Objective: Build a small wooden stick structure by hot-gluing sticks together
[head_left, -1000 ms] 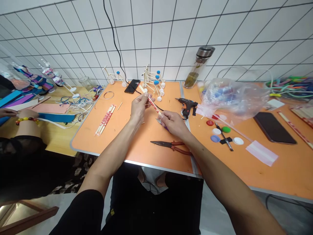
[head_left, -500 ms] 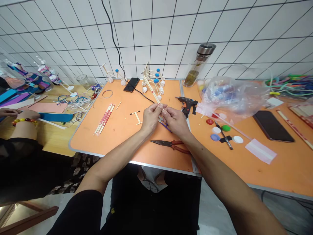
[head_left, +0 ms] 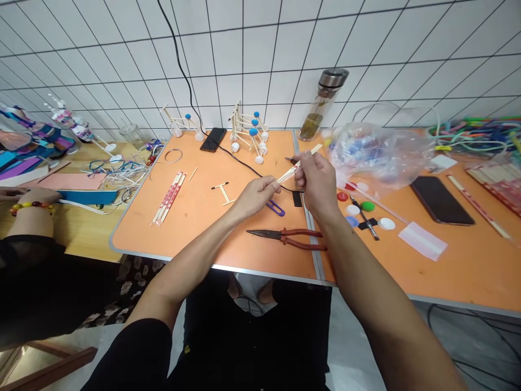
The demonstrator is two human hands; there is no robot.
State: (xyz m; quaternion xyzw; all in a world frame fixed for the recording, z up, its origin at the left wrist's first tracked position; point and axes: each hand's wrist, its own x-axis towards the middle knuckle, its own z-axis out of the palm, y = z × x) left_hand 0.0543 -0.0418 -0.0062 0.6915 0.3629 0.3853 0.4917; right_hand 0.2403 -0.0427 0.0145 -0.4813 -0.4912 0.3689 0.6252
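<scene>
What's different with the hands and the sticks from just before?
The right hand moved up and right, away from the left hand. The sticks leaned up to the left; now they slant up to the right, held by both hands. The pliers and red-and-white packs stayed put.

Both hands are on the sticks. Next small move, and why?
Probably ease the pale, slim wooden sticks out with the right hand while the left hand pinches the lower end: bare tips project past the right hand, but clear plastic wrapper shows between the hands.
</scene>
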